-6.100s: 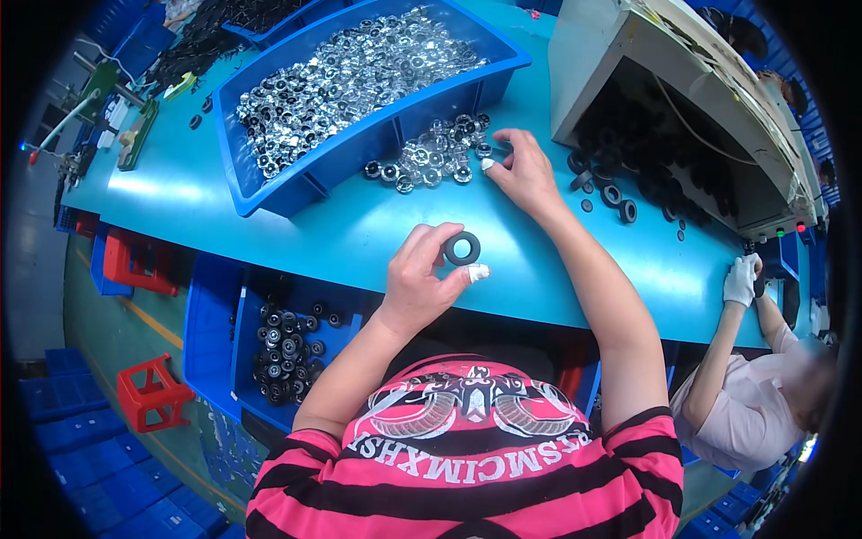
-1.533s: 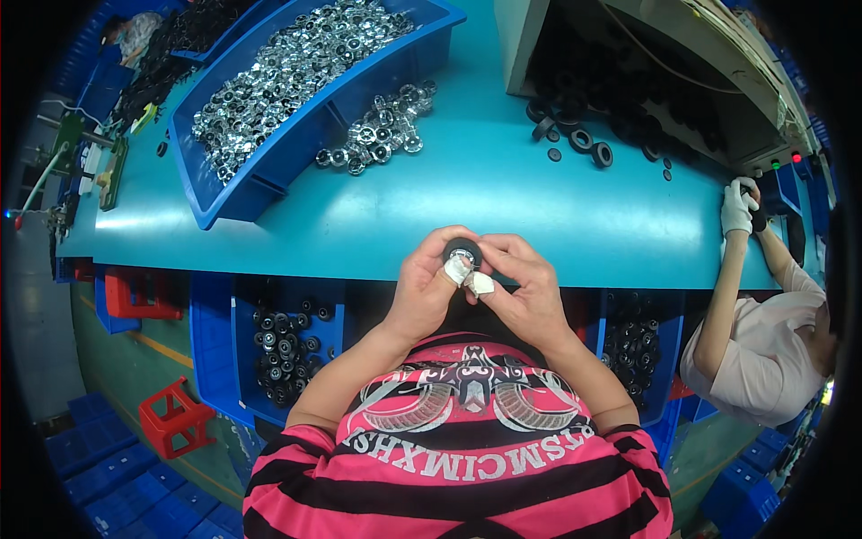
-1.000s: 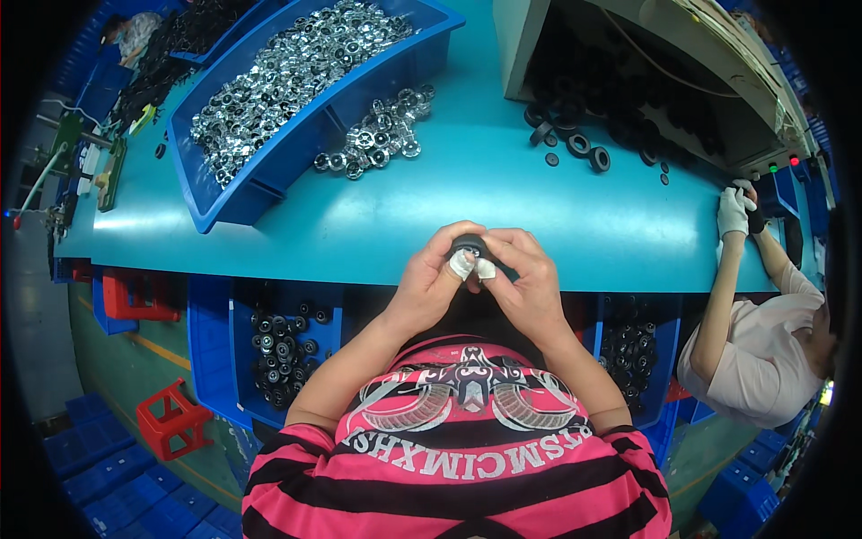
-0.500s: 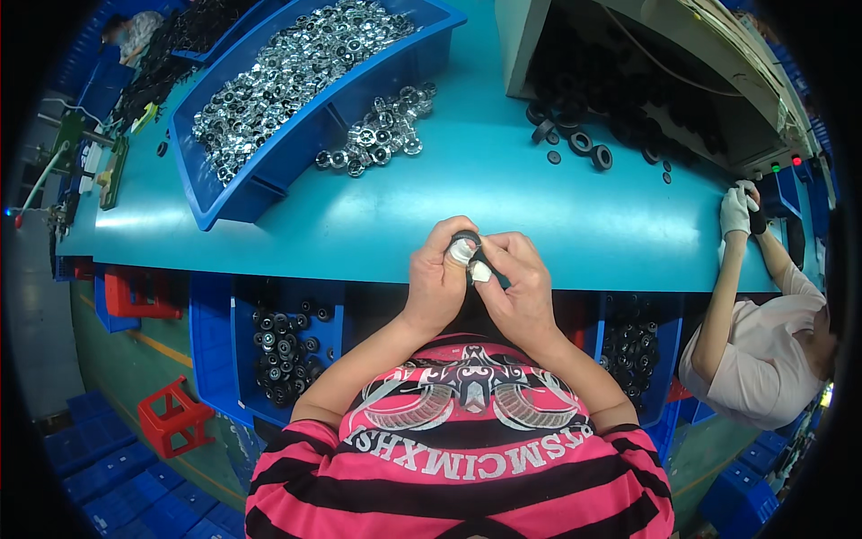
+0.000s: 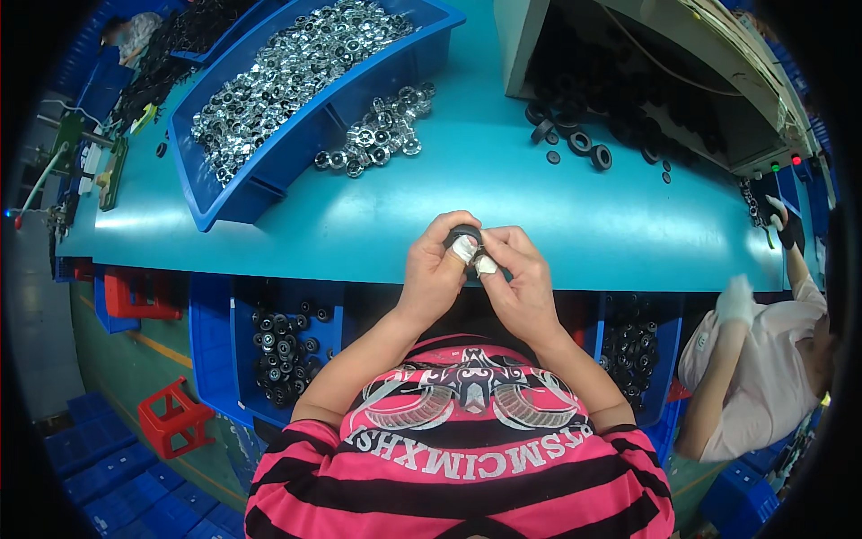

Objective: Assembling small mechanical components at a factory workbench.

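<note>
My left hand (image 5: 433, 271) and my right hand (image 5: 523, 280) meet just over the near edge of the turquoise table (image 5: 359, 238). Between them they grip a small black rubber tyre (image 5: 461, 232), fingers curled round it from both sides. White wraps cover both thumb tips, which press on its near side. Whether a hub sits inside the tyre is hidden by the thumbs. Ahead of my hands, to the left, lies a loose heap of shiny chrome wheel hubs (image 5: 382, 132). More black tyres (image 5: 602, 158) lie ahead on the right.
A long blue bin (image 5: 235, 199) full of chrome hubs stands at far left. At far right, a pale box-like housing (image 5: 519, 54) has tyres inside. Below the table edge, blue bins (image 5: 236, 359) hold finished-looking black wheels (image 5: 283, 350). A gloved co-worker (image 5: 763, 368) sits at right, near a red stool (image 5: 175, 418) opposite.
My hands stay at the same spot, the right thumb shifting closer against the tyre. The co-worker's gloved hands have parted, one drawn back toward the body, the other reaching to pieces at the table's right end.
</note>
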Available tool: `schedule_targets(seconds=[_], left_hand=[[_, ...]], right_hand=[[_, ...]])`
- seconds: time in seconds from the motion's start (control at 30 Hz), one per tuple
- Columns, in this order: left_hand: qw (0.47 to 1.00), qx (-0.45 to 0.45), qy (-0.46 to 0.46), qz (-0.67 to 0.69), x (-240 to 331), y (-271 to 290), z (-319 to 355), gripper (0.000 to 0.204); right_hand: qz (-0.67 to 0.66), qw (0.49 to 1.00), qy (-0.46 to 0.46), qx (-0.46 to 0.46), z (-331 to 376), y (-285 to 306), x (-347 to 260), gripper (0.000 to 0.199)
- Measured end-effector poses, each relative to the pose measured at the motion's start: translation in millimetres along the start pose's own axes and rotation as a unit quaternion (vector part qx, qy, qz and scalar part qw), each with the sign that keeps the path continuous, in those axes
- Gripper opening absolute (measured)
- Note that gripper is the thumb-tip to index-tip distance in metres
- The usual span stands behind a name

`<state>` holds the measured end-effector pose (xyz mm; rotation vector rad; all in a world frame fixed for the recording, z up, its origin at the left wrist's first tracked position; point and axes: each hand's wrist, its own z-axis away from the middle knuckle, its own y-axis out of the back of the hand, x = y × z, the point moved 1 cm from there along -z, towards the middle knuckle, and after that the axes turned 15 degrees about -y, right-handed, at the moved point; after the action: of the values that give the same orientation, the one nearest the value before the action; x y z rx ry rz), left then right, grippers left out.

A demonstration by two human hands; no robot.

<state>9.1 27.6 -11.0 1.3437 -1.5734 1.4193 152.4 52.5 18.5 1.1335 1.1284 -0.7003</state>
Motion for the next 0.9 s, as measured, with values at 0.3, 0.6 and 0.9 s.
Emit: schedule_targets(seconds=[0.3,0.6,0.9], left_hand=[[0.996,-0.035,0.067,0.052,5,11,-4,0.023],[0.992,-0.021,0.117,0.042,14,11,-6,0.024],[0.994,-0.043,0.104,-0.003,18,17,-7,0.033]], right_hand=[[-0.057,0.997,-0.038,-0.036,-6,6,-1,0.031],[-0.057,0.997,-0.043,-0.038,-8,3,6,0.033],[-0.129,0.978,-0.122,-0.108,-8,8,22,0.027]])
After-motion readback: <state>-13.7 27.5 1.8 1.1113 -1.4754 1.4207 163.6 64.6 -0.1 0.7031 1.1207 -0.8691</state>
